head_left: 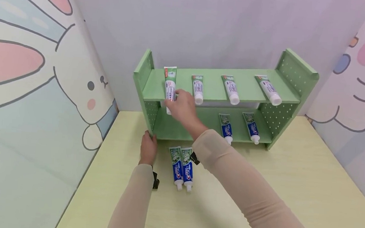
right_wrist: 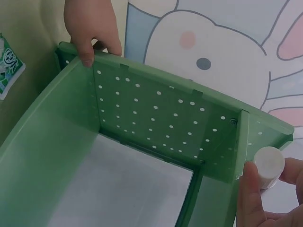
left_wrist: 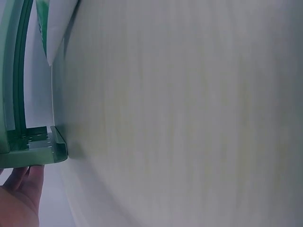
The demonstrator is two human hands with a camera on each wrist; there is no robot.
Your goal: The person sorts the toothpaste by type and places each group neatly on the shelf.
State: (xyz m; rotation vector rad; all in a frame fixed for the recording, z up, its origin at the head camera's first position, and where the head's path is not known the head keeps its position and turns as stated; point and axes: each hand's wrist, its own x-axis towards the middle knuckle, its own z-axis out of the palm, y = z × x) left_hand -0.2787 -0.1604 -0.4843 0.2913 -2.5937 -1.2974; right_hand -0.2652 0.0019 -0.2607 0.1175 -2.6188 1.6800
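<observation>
A white-and-green toothpaste tube [head_left: 170, 81] is pinched near its capped end by my right hand [head_left: 184, 108], at the left end of the upper shelf. In the right wrist view its white cap [right_wrist: 269, 163] shows between thumb and fingers. My left hand [head_left: 148, 149] grips the lower front corner of the green two-tier rack [head_left: 176, 127], thumb inside the perforated side panel [right_wrist: 156, 113]. Along the upper shelf lie a second white tube [head_left: 198, 88], a third [head_left: 231, 89] and another [head_left: 268, 89], caps forward. Whether the held tube touches the shelf, I cannot tell.
On the lower shelf lie two blue-and-green toothpaste tubes [head_left: 225, 127] [head_left: 251, 127], towards the right. Two more blue tubes [head_left: 177, 167] [head_left: 187, 168] lie side by side on the pale table [head_left: 105, 194] before the rack. Walls with cartoon animals stand on both sides.
</observation>
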